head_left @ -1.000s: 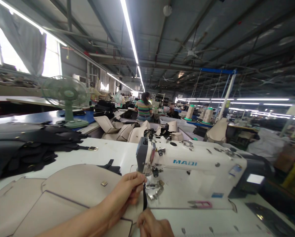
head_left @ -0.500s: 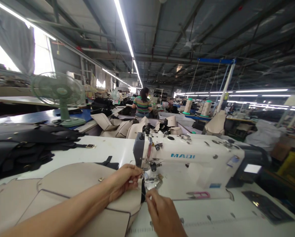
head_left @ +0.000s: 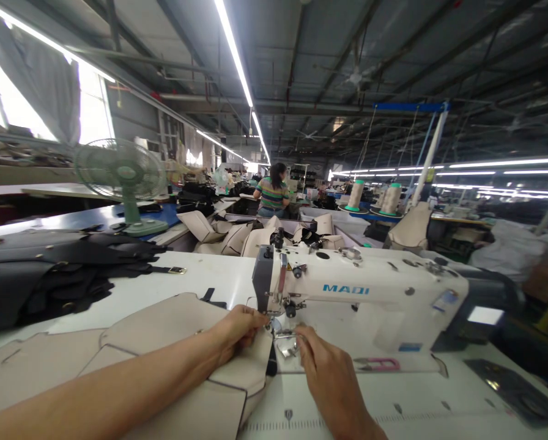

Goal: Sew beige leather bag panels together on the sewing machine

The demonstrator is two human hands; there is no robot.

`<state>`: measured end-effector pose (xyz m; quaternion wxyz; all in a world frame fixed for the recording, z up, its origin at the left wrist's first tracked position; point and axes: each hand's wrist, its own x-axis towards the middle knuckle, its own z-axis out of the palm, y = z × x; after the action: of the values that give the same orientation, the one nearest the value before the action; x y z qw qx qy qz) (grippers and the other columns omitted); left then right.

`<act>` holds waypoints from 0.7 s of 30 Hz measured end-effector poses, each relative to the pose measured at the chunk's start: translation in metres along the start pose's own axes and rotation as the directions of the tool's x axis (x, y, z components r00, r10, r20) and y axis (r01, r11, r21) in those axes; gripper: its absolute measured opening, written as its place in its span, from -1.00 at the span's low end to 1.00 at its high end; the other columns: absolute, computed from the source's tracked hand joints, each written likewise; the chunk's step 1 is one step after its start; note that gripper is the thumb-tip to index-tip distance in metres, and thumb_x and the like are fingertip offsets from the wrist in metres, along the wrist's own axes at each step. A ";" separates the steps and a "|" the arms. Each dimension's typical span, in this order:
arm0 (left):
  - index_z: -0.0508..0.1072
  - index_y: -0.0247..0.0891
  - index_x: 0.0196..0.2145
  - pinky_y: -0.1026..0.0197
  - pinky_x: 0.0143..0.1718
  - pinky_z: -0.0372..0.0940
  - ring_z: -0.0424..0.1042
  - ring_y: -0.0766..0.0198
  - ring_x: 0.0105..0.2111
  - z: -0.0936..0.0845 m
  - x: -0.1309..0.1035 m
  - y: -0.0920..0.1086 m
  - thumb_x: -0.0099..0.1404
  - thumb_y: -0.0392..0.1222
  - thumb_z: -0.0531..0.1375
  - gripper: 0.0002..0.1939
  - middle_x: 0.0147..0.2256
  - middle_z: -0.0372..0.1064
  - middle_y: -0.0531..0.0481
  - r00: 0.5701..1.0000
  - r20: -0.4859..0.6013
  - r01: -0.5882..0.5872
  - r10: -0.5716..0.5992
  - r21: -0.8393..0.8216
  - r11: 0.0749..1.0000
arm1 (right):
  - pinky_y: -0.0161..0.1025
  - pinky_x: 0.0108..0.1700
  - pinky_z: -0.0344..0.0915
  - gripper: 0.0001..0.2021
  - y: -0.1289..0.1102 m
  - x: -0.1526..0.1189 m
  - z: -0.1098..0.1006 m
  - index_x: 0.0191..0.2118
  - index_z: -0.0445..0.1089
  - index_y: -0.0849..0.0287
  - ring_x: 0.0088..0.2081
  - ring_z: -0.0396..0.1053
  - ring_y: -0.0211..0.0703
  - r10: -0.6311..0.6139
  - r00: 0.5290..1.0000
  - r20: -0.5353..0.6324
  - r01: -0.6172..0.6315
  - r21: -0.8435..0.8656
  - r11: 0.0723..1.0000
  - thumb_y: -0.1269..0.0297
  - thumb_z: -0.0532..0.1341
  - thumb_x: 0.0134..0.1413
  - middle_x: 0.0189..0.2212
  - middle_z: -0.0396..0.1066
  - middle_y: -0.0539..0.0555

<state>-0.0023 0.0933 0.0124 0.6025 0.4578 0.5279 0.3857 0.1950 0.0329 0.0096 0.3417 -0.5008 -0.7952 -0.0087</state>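
A white sewing machine (head_left: pixel 393 305) stands on the work table. My left hand (head_left: pixel 240 333) is closed in a pinch beside its needle area; whatever lies between the fingertips is too small to make out. Under that forearm spreads a beige bag panel (head_left: pixel 159 321) with dark edging, its right end close to the needle. A black strip (head_left: pixel 271 362) shows at that end. My right hand (head_left: pixel 326 373) has its thumb and forefinger closed at the right end of a shiny metal guide (head_left: pixel 287 345) beside the needle.
Pink-handled thread snips (head_left: pixel 379 364) lie at the machine's base. Black strapped pieces (head_left: pixel 49 275) are piled on the left, near a green fan (head_left: pixel 127 177). Beige pieces (head_left: pixel 237 235) fill a bin behind the machine. Farther back stands a person (head_left: pixel 273 192) in a striped top.
My right hand has moved up and right from the table edge to the metal guide. My left hand stays near the needle. The whole view has shifted slightly.
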 end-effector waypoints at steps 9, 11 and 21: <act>0.28 -0.32 -0.65 0.35 -0.69 -0.29 -0.16 0.53 -0.73 -0.001 0.007 -0.003 0.05 -0.08 0.36 -0.63 -0.74 -0.02 0.26 1.000 -0.007 -0.023 0.023 0.046 0.999 | -0.33 -0.41 0.31 -0.65 0.011 0.002 0.017 0.08 0.28 0.14 -0.44 0.47 -0.16 -0.115 0.993 0.000 0.115 -0.049 0.992 0.47 -0.09 0.28 -0.38 0.50 0.04; 0.27 -0.31 -0.66 0.35 -0.69 -0.27 -0.15 0.53 -0.74 0.000 0.008 -0.003 0.07 -0.09 0.34 -0.62 -0.75 -0.02 0.26 1.000 -0.021 -0.012 0.013 0.074 0.997 | -0.32 -0.42 0.31 -0.57 0.010 0.010 0.022 0.16 0.21 0.16 -0.47 0.45 -0.17 -0.221 0.975 0.035 0.224 -0.121 0.967 0.55 -0.07 0.24 -0.39 0.48 0.05; 0.19 -0.28 -0.56 0.40 -0.74 -0.22 -0.14 0.52 -0.75 -0.003 0.003 -0.006 0.34 -0.17 0.15 -0.66 -0.69 -0.11 0.29 0.996 -0.092 -0.019 0.023 0.053 0.998 | -0.30 -0.43 0.32 -0.49 0.008 0.028 0.030 0.24 0.14 0.17 -0.46 0.41 -0.16 -0.309 0.948 0.076 0.318 -0.204 0.926 0.60 -0.02 0.20 -0.48 0.42 0.02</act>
<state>-0.0052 0.0947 0.0057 0.5614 0.4605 0.5601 0.3989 0.1779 0.0694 -0.0002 0.2632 -0.4011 -0.8665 -0.1377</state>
